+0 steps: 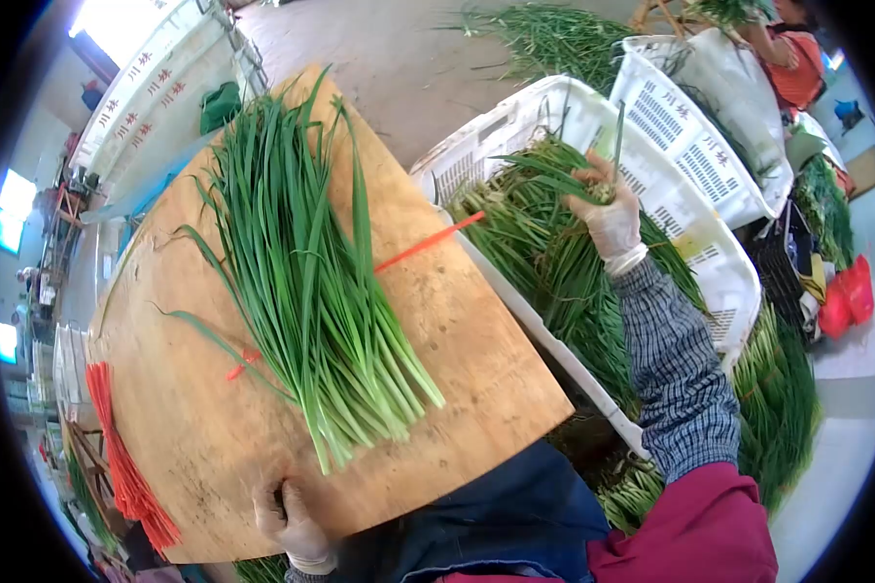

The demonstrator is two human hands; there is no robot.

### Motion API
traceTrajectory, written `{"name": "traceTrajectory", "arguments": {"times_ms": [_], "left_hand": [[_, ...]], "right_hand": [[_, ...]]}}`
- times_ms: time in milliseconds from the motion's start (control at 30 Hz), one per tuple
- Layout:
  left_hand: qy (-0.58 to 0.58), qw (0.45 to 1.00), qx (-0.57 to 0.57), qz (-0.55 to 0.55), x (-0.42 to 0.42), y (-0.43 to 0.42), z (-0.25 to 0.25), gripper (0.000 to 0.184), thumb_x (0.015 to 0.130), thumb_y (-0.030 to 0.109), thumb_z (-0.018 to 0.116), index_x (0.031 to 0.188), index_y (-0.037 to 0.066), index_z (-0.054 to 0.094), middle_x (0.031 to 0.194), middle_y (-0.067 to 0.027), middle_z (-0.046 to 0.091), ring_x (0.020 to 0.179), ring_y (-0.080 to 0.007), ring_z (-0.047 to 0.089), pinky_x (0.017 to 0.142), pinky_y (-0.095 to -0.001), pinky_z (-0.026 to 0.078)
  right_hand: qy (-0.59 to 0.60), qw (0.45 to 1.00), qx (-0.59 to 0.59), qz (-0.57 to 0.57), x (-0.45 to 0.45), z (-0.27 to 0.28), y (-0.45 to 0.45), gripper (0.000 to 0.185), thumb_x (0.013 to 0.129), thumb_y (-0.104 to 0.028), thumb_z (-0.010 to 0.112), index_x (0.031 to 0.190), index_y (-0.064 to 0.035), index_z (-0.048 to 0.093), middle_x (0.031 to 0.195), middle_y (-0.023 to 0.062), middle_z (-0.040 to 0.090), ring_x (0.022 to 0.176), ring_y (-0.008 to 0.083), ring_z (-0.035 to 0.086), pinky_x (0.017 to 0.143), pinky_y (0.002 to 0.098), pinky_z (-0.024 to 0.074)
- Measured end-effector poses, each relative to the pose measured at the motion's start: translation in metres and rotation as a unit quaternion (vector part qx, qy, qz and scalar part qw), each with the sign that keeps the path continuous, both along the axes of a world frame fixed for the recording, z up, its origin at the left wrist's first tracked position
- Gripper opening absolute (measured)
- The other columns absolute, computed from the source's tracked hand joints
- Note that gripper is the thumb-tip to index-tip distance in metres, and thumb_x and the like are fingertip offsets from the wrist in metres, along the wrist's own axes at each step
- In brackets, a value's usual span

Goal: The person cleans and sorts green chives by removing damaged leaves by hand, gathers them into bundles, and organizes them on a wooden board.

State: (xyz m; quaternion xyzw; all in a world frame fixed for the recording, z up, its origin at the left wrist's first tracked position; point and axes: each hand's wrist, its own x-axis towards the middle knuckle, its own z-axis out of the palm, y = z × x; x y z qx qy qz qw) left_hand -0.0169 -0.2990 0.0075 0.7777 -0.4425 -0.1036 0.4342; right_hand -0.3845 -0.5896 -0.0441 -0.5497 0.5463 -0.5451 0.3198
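Observation:
A large bunch of garlic chives (306, 272) lies on the wooden board (486, 360), leafy ends away from me and pale stems toward me. A red tie strip (428, 241) passes under it, with its ends showing on both sides. My right hand (608, 219), in a whitish glove, is closed on a few chives over the white crate (515, 301), which holds a heap of loose chives (564, 282). My left hand (292, 520), also gloved, is by the board's near edge, fingers curled together; whatever they hold, if anything, does not show.
A bundle of red tie strips (126, 457) lies along the board's left edge. Behind the crate stands another white crate (690, 126). More chives (544, 39) lie on the floor, and others (773, 408) stand at right. A person in orange (792, 63) is at upper right.

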Motion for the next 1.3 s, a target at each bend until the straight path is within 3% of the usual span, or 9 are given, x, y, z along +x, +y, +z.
{"name": "traceTrajectory", "arguments": {"times_ms": [233,533,667,867,933,967,1067,1167,1300], "left_hand": [[-0.13,0.927,-0.121,-0.331,-0.093,-0.025,0.08,0.026,0.074,-0.01,0.054,0.098,-0.004,0.061,0.083,-0.0127,0.059,0.065,-0.0149,0.058,0.059,-0.0242,0.048],[0.301,0.789,0.193,-0.499,-0.158,-0.052,0.074,0.023,0.088,0.011,0.05,0.104,-0.001,0.061,0.08,-0.0066,0.063,0.063,-0.0109,0.057,0.058,-0.0225,0.046],[0.387,0.718,0.181,-0.549,-0.15,-0.055,0.109,0.042,0.092,0.034,0.046,0.104,-0.003,0.061,0.08,-0.008,0.064,0.064,-0.0132,0.059,0.058,-0.0235,0.047],[0.485,0.655,-0.058,-0.576,-0.111,-0.055,0.198,0.089,0.083,0.071,0.02,0.106,-0.006,0.058,0.091,-0.0196,0.064,0.082,-0.0278,0.063,0.073,-0.0351,0.051],[0.589,0.468,-0.159,-0.64,-0.073,-0.051,0.2,0.075,0.088,0.059,0.03,0.117,-0.008,0.05,0.103,-0.0213,0.061,0.101,-0.0336,0.057,0.088,-0.0413,0.045],[0.668,0.544,-0.221,-0.458,-0.051,-0.034,0.192,0.062,0.089,0.045,0.041,0.122,-0.007,0.043,0.107,-0.0188,0.059,0.102,-0.0309,0.056,0.089,-0.0375,0.045],[0.649,0.626,-0.292,-0.319,0.01,0.02,0.174,0.06,0.088,0.042,0.042,0.123,-0.007,0.043,0.108,-0.0183,0.059,0.101,-0.0297,0.057,0.088,-0.0368,0.045],[0.626,0.696,-0.284,-0.208,0.048,0.082,0.141,0.058,0.088,0.039,0.044,0.124,-0.006,0.042,0.108,-0.0178,0.059,0.1,-0.0285,0.057,0.087,-0.036,0.046],[0.626,0.745,-0.218,-0.076,0.082,0.156,0.096,0.056,0.087,0.036,0.046,0.125,-0.005,0.041,0.109,-0.0171,0.058,0.099,-0.027,0.058,0.086,-0.035,0.047]], "right_hand": [[0.044,0.995,-0.087,-0.006,-0.002,0.023,0.1,0.049,0.069,0.005,0.066,0.116,-0.0024,0.053,0.081,0.0013,0.06,0.07,0.0065,0.057,0.065,0.0188,0.0476],[0.061,0.989,-0.123,-0.062,-0.031,0.148,0.121,0.026,0.079,-0.015,0.065,0.095,0.0027,0.056,0.078,0.0119,0.063,0.064,0.0134,0.059,0.057,0.0247,0.0503],[0.182,0.934,-0.308,-0.027,-0.007,0.261,0.127,0.026,0.074,-0.02,0.067,0.086,0.0018,0.06,0.063,0.0068,0.059,0.057,0.0124,0.058,0.05,0.0263,0.048],[0.414,0.671,-0.612,0.059,0.141,0.371,0.173,0.008,0.068,-0.012,0.064,0.073,-0.0065,0.061,0.052,0.0063,0.055,0.044,0.0179,0.055,0.04,0.0313,0.0464],[0.441,0.699,-0.563,-0.012,0.206,0.357,0.229,0.02,0.076,-0.02,0.062,0.092,-0.0068,0.061,0.085,0.0056,0.061,0.073,0.0174,0.06,0.064,0.0311,0.0505],[0.209,0.749,-0.624,-0.079,0.264,0.325,0.229,0.015,0.074,-0.019,0.057,0.082,-0.0073,0.06,0.075,0.0056,0.057,0.068,0.0189,0.057,0.062,0.0339,0.0495],[0.066,0.659,-0.726,0.185,0.308,0.274,0.269,0.015,0.069,-0.022,0.053,0.074,-0.0077,0.056,0.066,0.0038,0.049,0.069,0.0206,0.052,0.07,0.0336,0.0449],[0.015,0.589,-0.725,0.356,0.342,0.224,0.307,0.018,0.066,-0.025,0.055,0.069,-0.0077,0.052,0.065,0.003,0.048,0.065,0.0207,0.049,0.062,0.0353,0.0376],[-0.059,0.654,-0.624,0.425,0.379,0.134,0.367,0.036,0.068,-0.022,0.051,0.095,0.0001,0.058,0.088,0.0079,0.058,0.083,0.0248,0.052,0.081,0.0371,0.0412]]}}
